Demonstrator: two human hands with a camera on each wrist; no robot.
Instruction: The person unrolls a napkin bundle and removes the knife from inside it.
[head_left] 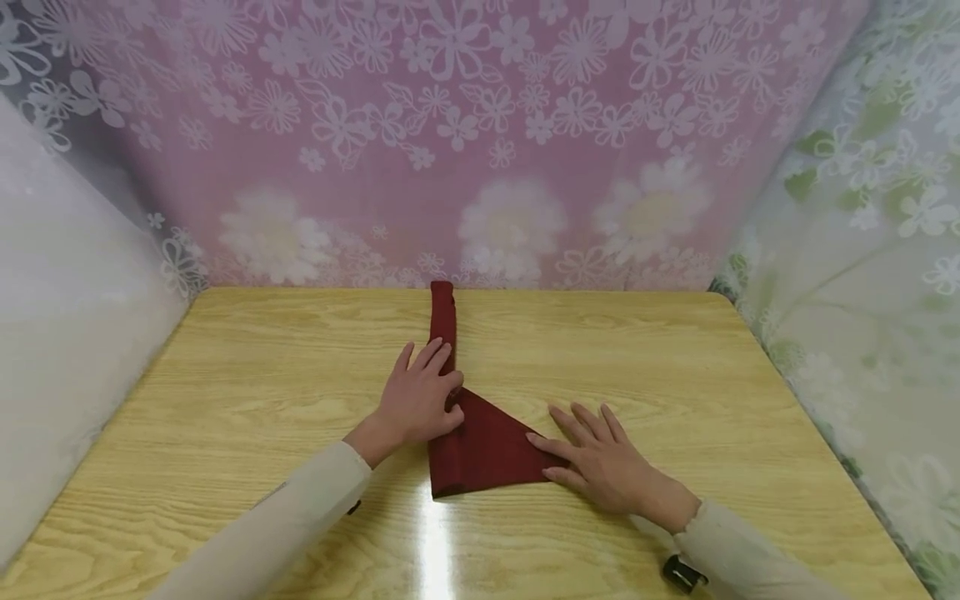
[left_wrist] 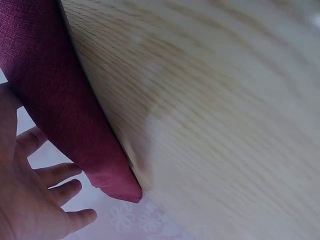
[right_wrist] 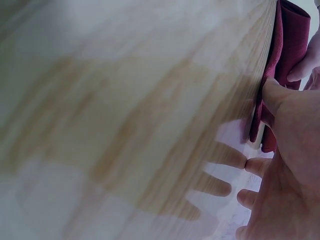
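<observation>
A dark red cloth (head_left: 498, 446) lies on the table, with a long, narrow folded strip (head_left: 442, 308) running toward the back edge and a triangular flap pointing right. My left hand (head_left: 420, 400) rests on the strip near its middle, fingers spread and reaching forward. In the left wrist view, the strip (left_wrist: 75, 110) looks thick and rounded beside those fingers. At the flap's right corner, my right hand (head_left: 607, 467) touches the cloth with thumb and index finger while its other fingers spread over the wood. Layered folds of the cloth (right_wrist: 295, 35) show in the right wrist view.
The wood-grain table (head_left: 300, 350) has a glossy top that reflects light near the front. Behind it hangs a pink floral curtain (head_left: 420, 183). A white sheet (head_left: 67, 317) stands along the left side, and a green-and-white floral one (head_left: 862, 292) along the right.
</observation>
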